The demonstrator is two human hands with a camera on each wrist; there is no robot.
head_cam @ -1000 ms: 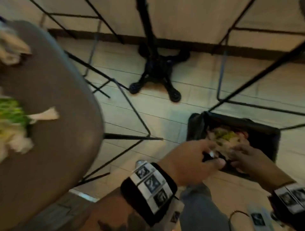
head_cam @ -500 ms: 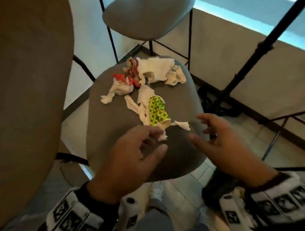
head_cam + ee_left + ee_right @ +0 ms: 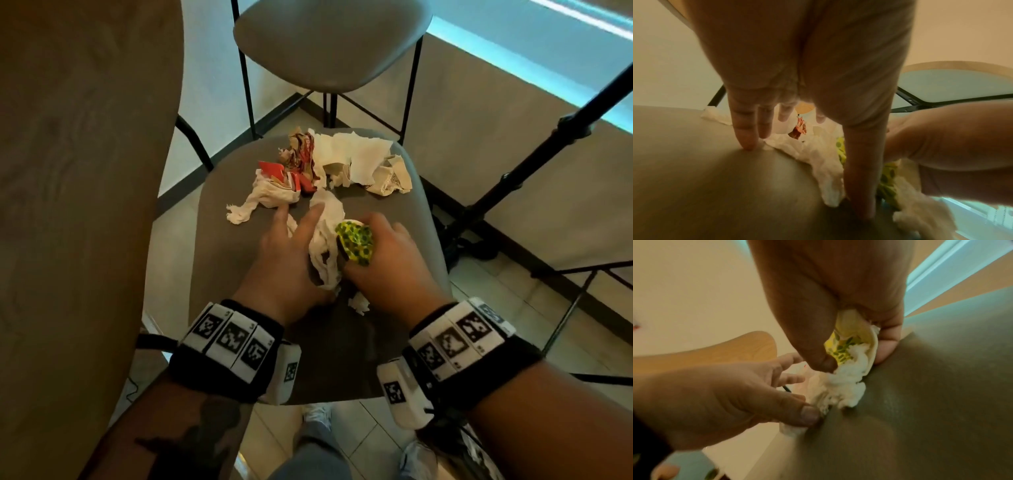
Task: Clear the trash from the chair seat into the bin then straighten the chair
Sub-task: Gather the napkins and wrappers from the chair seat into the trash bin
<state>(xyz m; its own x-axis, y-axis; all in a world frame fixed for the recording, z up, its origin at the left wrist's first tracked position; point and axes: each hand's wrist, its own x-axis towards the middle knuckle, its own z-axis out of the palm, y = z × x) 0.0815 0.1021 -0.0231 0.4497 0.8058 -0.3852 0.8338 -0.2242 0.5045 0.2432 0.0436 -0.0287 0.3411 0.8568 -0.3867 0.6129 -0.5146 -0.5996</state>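
Crumpled trash lies on the grey chair seat [image 3: 233, 274]. My right hand [image 3: 376, 260] grips a yellow wrapper with green dots [image 3: 356, 240] bunched with white tissue [image 3: 325, 240]; the right wrist view shows thumb and fingers curled round the wrapper [image 3: 844, 344]. My left hand [image 3: 294, 240] lies beside it with straight fingers [image 3: 746, 138] touching the seat and its thumb pressing the tissue [image 3: 818, 155]. Further back lie red and brown wrappers [image 3: 298, 161], a white napkin [image 3: 352, 154] and a twisted tissue [image 3: 260, 198]. The bin does not show.
A second grey chair [image 3: 325, 41] stands right behind this one. A wooden tabletop [image 3: 85, 171] fills the left side. Black metal stand legs [image 3: 513, 178] cross the tiled floor at the right. A small tissue scrap [image 3: 359, 303] lies near my wrists.
A second ago both hands were at the black bin on the floor. They then hovered open over the seat and now rest on the trash, the right one gripping the dotted wrapper.
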